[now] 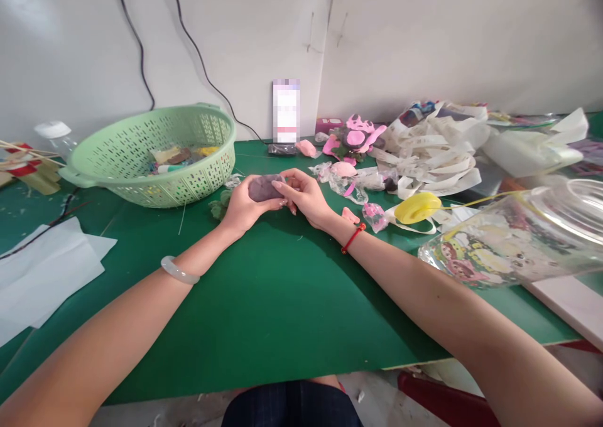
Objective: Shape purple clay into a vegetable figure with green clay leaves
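Note:
A dark grey-purple lump (265,188), soft-looking and rounded, is held above the green table (264,314). My left hand (242,207) wraps round its left side and underside. From the right, my right hand (304,194) has its fingers pressed on the lump's right end. Just behind my left hand lies a green leafy-looking piece (219,206), partly hidden. Beyond my right hand stands a pink and dark figure (355,138), with pink lumps in clear wrap (343,169) in front of it.
A green basket (155,157) with small items stands at the back left, near white paper (61,276). A phone (286,112) leans on the wall. At right are white strips (433,151), a yellow roll (418,208) and a clear jar (509,238).

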Action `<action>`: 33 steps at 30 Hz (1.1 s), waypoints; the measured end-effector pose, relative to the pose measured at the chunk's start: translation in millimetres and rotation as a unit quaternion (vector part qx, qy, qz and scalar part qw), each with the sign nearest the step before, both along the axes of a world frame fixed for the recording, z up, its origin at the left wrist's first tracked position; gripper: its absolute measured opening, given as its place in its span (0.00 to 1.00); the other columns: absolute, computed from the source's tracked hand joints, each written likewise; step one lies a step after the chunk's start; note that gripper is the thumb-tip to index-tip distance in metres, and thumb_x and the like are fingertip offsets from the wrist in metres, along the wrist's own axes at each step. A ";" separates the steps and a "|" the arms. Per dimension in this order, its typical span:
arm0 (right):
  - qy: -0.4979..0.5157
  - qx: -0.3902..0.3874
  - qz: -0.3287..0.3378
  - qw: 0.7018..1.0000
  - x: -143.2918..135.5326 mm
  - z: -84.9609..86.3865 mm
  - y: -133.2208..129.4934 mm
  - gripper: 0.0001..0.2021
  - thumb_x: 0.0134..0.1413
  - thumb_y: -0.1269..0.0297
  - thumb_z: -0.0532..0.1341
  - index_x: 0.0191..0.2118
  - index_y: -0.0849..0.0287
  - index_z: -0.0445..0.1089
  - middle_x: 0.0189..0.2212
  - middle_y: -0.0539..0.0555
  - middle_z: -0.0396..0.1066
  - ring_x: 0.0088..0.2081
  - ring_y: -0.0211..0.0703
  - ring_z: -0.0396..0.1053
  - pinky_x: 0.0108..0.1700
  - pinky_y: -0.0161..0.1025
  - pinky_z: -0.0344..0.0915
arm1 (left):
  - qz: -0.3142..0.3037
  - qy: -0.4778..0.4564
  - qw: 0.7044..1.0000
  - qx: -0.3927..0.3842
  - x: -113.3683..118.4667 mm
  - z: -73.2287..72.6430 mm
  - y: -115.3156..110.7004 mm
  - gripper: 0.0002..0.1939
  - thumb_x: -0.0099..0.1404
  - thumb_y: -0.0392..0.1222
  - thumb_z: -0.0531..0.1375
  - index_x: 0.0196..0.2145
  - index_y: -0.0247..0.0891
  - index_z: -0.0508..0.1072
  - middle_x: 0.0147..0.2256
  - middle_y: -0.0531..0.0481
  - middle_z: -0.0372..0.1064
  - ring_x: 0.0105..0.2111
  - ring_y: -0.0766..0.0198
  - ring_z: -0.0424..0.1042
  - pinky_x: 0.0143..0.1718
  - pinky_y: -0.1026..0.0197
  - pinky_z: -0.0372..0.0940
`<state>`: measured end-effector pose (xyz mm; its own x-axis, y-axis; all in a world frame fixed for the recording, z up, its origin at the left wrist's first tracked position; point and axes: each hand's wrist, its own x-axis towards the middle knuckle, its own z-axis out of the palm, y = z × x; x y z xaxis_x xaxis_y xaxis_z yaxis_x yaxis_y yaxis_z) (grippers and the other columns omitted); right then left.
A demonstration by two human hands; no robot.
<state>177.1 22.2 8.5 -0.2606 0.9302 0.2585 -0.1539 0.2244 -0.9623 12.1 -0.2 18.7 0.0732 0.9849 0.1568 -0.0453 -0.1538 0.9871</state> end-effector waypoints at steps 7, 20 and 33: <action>0.012 -0.002 0.006 1.000 0.9 1.2 -0.6 0.26 0.49 0.42 0.75 0.43 0.58 0.73 0.17 0.40 0.62 0.15 0.30 0.56 0.16 0.32 0.51 | -0.023 0.006 1.000 0.001 -1.8 -5.8 2.6 0.35 0.46 0.54 0.81 0.43 0.38 0.71 0.38 0.47 0.79 0.37 0.52 0.83 0.43 0.44 0.82; 0.059 -0.064 0.003 0.996 2.9 6.4 -0.3 0.27 0.45 0.40 0.76 0.38 0.57 0.70 0.14 0.38 0.57 0.16 0.29 0.52 0.19 0.31 0.47 | 0.025 0.176 0.962 0.205 -8.8 -23.6 13.3 0.35 0.58 0.47 0.76 0.59 0.42 0.69 0.58 0.41 0.74 0.57 0.49 0.77 0.54 0.48 0.77; 0.019 -0.056 0.023 0.998 2.4 11.7 -7.5 0.29 0.45 0.38 0.76 0.32 0.56 0.65 0.16 0.41 0.59 0.17 0.28 0.53 0.17 0.31 0.47 | 0.069 0.209 0.945 0.241 -10.0 -14.0 7.7 0.34 0.55 0.52 0.78 0.55 0.42 0.74 0.56 0.42 0.75 0.53 0.50 0.77 0.44 0.55 0.77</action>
<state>179.5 14.6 20.3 -0.2967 0.9408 0.1642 -0.1978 0.1077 -0.9743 2.1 7.5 4.7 0.1035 0.8112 0.5756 0.3872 -0.5659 0.7279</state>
